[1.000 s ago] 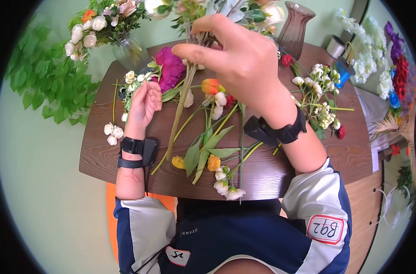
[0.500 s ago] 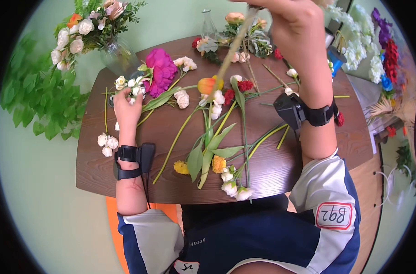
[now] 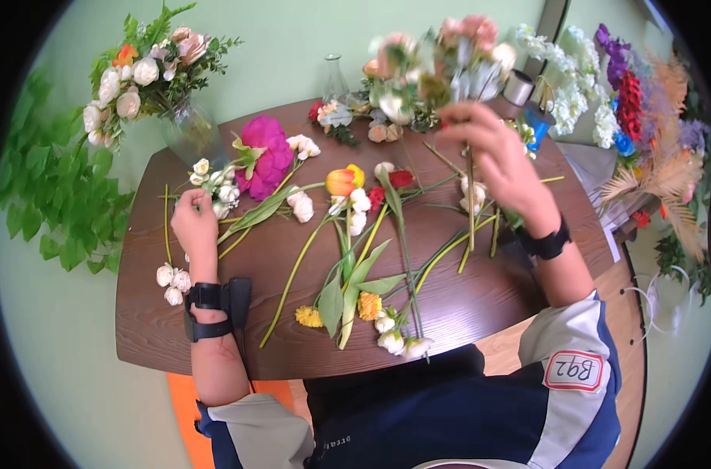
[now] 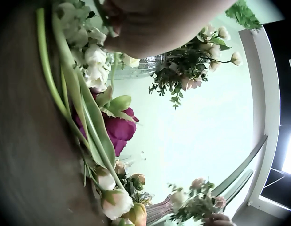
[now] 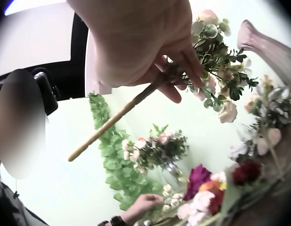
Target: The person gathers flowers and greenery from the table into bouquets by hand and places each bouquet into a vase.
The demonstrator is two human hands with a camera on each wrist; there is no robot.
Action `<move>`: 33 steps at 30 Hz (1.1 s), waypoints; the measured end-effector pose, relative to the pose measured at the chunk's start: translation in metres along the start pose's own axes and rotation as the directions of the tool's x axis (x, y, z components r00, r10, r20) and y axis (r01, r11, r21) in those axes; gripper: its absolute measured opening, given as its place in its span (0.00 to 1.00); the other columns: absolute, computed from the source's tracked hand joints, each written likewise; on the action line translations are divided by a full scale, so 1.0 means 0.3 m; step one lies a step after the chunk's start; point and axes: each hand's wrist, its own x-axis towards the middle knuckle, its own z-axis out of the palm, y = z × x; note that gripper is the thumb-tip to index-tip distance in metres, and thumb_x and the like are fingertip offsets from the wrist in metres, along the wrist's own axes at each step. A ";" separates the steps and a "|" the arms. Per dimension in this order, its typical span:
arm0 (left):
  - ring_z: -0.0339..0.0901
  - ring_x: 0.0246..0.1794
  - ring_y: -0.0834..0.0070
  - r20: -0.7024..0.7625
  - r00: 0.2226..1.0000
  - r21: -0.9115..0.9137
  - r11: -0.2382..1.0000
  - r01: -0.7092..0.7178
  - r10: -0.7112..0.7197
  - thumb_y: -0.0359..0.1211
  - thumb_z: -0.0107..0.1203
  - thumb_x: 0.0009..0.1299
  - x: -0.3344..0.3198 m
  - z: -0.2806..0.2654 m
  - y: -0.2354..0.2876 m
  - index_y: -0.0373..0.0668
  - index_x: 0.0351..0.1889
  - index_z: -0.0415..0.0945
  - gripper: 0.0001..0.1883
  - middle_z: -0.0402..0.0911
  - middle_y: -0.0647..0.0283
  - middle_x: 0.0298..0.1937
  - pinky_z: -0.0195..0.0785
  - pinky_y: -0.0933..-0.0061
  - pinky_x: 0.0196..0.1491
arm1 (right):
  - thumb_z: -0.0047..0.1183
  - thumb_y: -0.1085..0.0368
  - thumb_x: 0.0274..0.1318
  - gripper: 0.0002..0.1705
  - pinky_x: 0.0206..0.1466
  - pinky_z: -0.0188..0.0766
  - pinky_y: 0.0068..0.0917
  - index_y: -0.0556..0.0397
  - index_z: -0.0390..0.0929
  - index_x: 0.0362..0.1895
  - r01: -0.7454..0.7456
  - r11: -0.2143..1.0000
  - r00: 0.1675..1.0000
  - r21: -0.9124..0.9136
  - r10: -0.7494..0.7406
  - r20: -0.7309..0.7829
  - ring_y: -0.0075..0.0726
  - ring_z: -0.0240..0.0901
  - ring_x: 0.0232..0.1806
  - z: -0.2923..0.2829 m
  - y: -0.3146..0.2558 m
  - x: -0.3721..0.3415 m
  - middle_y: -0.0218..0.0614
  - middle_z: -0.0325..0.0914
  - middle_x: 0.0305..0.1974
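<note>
Our right hand (image 3: 496,156) grasped a bunch (image 5: 223,70) of pink and white flowers by its stems, thumb and fingers closed around them only part way, with the outer fingers spread rather than clenched. We held the bunch raised over the far right part of the table (image 3: 285,266), its blooms beyond our fingers and its long brown stem (image 5: 112,120) running out behind the palm. From the head, the blooms were blurred; from the left wrist, they showed near a pink-tinted vase (image 4: 159,209).

Our left hand (image 3: 195,230) was low at the left of the table, its fingers bent and drawn together beside some small white flowers (image 3: 215,184). We could not tell whether it pinched a stem there.

Between our hands lay a magenta flower (image 3: 263,156), near the white flowers, then an orange tulip (image 3: 341,183) and two red flowers (image 3: 401,179). Two yellow flowers (image 3: 309,316) lay nearer to us, and white roses (image 3: 402,344) lay by the near edge. Beyond our left hand, a clear vase (image 3: 191,133) held an arrangement (image 3: 137,78); a smaller glass vase (image 3: 334,78) stood farther right, at the back, near a low cluster (image 3: 336,117).
</note>
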 end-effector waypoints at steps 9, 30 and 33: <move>0.56 0.17 0.91 -0.043 0.993 -0.870 0.492 0.018 -0.112 0.29 0.49 0.68 -0.051 -0.039 0.174 0.39 0.36 0.69 0.04 0.68 0.72 0.25 0.46 0.89 0.18 | 0.40 0.68 0.49 0.17 0.53 0.63 0.35 0.60 0.76 0.42 -0.131 0.932 0.991 0.337 0.117 0.063 0.48 0.66 0.51 0.119 0.113 -0.197 0.47 0.68 0.50; 0.64 0.14 0.89 0.810 0.586 -0.311 0.839 0.447 -0.012 0.33 0.52 0.66 -0.202 0.077 0.242 0.38 0.33 0.72 0.07 0.72 0.71 0.19 0.55 0.89 0.17 | 0.41 0.80 0.35 0.15 0.38 0.66 0.28 0.53 0.76 0.29 -0.216 0.918 0.976 0.332 0.214 0.045 0.40 0.67 0.41 0.266 0.108 -0.260 0.36 0.71 0.39; 0.62 0.11 0.88 0.758 0.652 -0.340 0.847 0.408 -0.010 0.34 0.47 0.69 -0.206 0.066 0.252 0.37 0.31 0.72 0.10 0.70 0.70 0.17 0.54 0.88 0.16 | 0.41 0.80 0.34 0.15 0.36 0.64 0.27 0.54 0.76 0.28 -0.360 0.849 0.912 0.386 0.407 -0.045 0.38 0.66 0.37 0.241 0.094 -0.253 0.36 0.72 0.39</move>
